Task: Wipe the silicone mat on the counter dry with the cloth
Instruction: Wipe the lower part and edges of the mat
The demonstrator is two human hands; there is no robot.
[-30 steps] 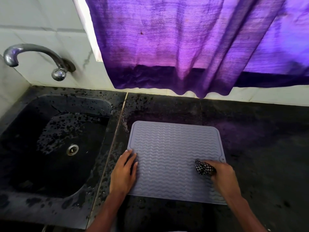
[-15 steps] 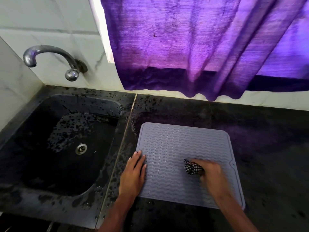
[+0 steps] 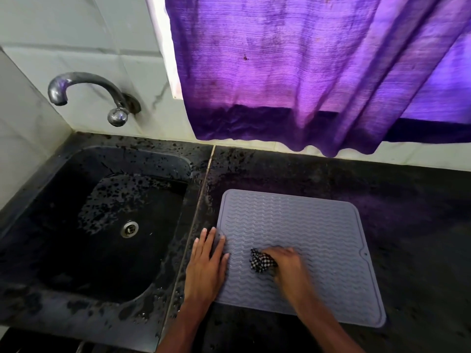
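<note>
A grey silicone mat (image 3: 305,225) with wavy ridges lies flat on the black counter (image 3: 413,225), just right of the sink. My right hand (image 3: 286,263) presses a bunched black-and-white checked cloth (image 3: 261,260) onto the mat's near-left part; the hand is slightly blurred. My left hand (image 3: 207,263) lies flat with fingers spread on the mat's left edge, partly on the counter.
A black sink (image 3: 107,225) with a metal drain sits to the left, its rim speckled with water drops. A chrome tap (image 3: 86,93) juts from the tiled wall. A purple curtain (image 3: 305,72) hangs above the counter's back edge.
My right hand has slid the cloth leftward across the mat, from near its right edge toward my left hand. The left hand stays on the mat's left edge. The view has shifted left.
</note>
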